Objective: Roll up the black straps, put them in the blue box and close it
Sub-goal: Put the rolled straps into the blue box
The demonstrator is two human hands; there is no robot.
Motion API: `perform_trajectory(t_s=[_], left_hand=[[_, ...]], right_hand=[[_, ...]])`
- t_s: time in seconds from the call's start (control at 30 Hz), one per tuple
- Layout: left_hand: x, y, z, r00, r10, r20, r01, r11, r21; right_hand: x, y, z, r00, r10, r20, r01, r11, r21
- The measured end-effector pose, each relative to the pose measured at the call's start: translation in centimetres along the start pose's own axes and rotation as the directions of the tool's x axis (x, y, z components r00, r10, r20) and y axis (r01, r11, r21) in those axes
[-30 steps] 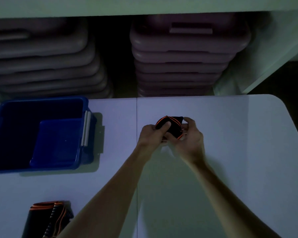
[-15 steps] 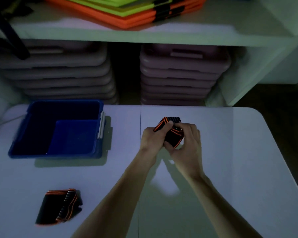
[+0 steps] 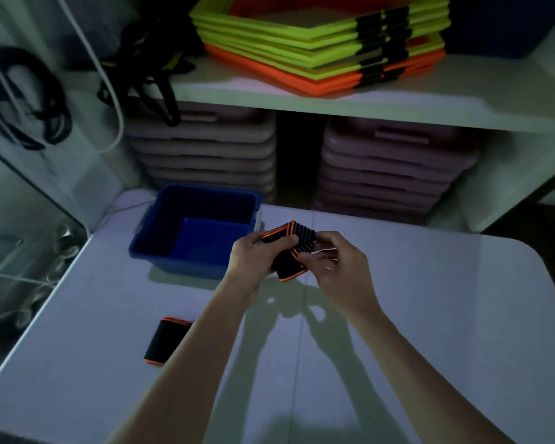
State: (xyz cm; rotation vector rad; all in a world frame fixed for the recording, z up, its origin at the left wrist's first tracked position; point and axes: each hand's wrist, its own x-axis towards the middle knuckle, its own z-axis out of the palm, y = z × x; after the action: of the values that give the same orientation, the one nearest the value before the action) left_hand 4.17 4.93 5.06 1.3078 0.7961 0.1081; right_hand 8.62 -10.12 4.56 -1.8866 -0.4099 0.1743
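A black strap (image 3: 290, 251) with orange edges is held above the counter (image 3: 430, 315), at the centre of the frame, between both hands. The left hand (image 3: 255, 261) is curled around its left side, with the thumb pressed on the upper orange edge. The right hand (image 3: 337, 267) pinches the right side with bent fingers. The strap seems already mostly rolled, so the step in hand is judged to be the last tightening of the roll.

The blue box (image 3: 148, 248) stands to the left of the grip and a little higher in the frame, just beside the left hand, which is the nearer one. It is open, and no strap can be seen inside; a lid is not clearly made out. The held roll lies with its long axis going from upper left to lower right.

Two straps are counted: the one in the hands and a second strap (image 3: 167, 341) lying on the counter in the lower left, well apart from the box. One box is counted.
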Motion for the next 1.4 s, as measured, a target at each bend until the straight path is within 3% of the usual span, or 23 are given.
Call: perform_trajectory(t_s=[0.2,0.33,0.4,0.47,0.53,0.67,0.77,0.87,1.17,1.27,1.33,1.4], left_hand=[[3.9,2.4,-6.9,0.997,-0.012,-0.075,0.011,1.0,-0.006],[8.3,3.9,-11.0,0.998,-0.061,-0.031,0.063,0.996,0.068],[10.6,4.1,-12.7,0.994,-0.108,0.03,0.103,0.985,0.141],[12.5,3.8,-13.7,0.978,-0.184,0.095,0.161,0.965,0.206],[14.2,3.0,-13.9,0.958,-0.261,0.121,0.221,0.937,0.272],[16.5,1.5,-13.5,0.93,-0.353,0.106,0.276,0.857,0.435],[17.2,0.6,-13.3,0.896,-0.422,0.139,0.282,0.782,0.557],[17.4,-0.2,-13.1,0.87,-0.463,0.17,0.264,0.728,0.632],[17.4,-0.9,-12.8,0.93,-0.362,0.065,0.205,0.656,0.727],[16.6,0.1,-13.0,0.964,-0.263,0.039,0.132,0.605,0.785],[15.8,0.9,-13.4,0.982,-0.186,0.018,0.095,0.581,0.808],[14.5,1.9,-13.9,0.995,-0.102,0.007,0.059,0.62,0.783]], right_hand=[[3.5,-3.8,6.5,0.996,0.011,0.083,-0.009,1.0,-0.023],[6.4,-4.0,10.9,0.979,0.034,0.203,-0.005,0.99,-0.144],[7.7,-3.4,12.6,0.96,0.052,0.275,0.03,0.958,-0.285],[9.0,-2.7,13.8,0.941,0.051,0.336,0.136,0.85,-0.51],[10.1,-2.2,14.7,0.914,0.035,0.404,0.285,0.652,-0.703],[11.3,-1.6,16.3,0.837,0.092,0.539,0.481,0.345,-0.806],[11.4,-1.4,17.4,0.776,0.201,0.598,0.542,0.274,-0.795],[11.3,-1.1,18.3,0.763,0.236,0.602,0.556,0.236,-0.797],[10.9,-1.9,18.7,0.811,0.227,0.539,0.481,0.264,-0.836],[10.1,-2.8,18.2,0.838,0.132,0.53,0.478,0.292,-0.828],[9.2,-3.4,17.4,0.875,0.033,0.482,0.435,0.383,-0.815],[7.5,-3.9,16.2,0.907,-0.068,0.415,0.386,0.526,-0.758]])
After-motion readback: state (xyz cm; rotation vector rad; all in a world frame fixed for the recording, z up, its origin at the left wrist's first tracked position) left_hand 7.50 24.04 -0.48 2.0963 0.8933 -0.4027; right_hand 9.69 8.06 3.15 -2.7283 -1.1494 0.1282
